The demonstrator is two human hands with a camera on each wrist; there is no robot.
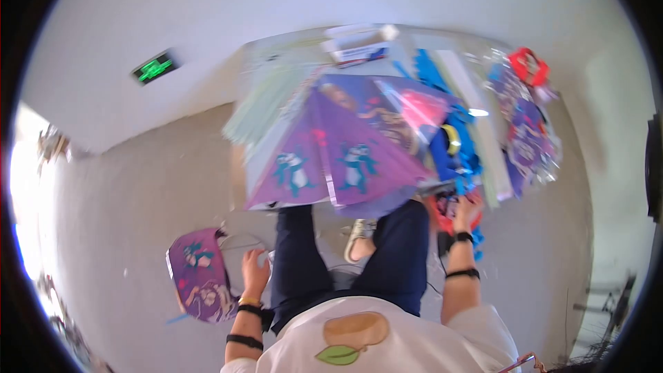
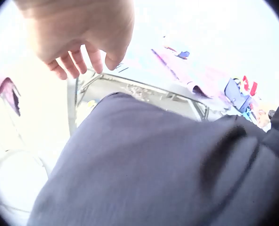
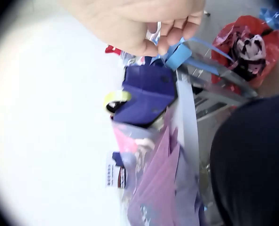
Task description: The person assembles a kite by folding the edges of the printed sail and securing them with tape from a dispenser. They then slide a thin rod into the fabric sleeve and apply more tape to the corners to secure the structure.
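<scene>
**Hands split wide: the right on blue strips, the left low beside a purple kite**

The person sits at a table (image 1: 257,52) piled with purple kites (image 1: 345,159); the two hands are well apart, one on each side of the dark trousers (image 1: 359,262); the right hand (image 1: 467,211) reaches forward to the table's near right edge, its fingers curled and pinching a blue strip (image 3: 179,55) from the blue pile (image 1: 459,152), with a red bag (image 3: 247,49) just beside; the left hand (image 1: 254,271) hangs low by the left thigh, fingers loosely bent and holding nothing, as the left wrist view shows; a folded purple kite (image 1: 200,276) lies on the floor just to its left, its long axis running away from the body; the left hand is plainly the nearer to it; the strips lie ahead and to the right, within the right hand's reach only.
</scene>
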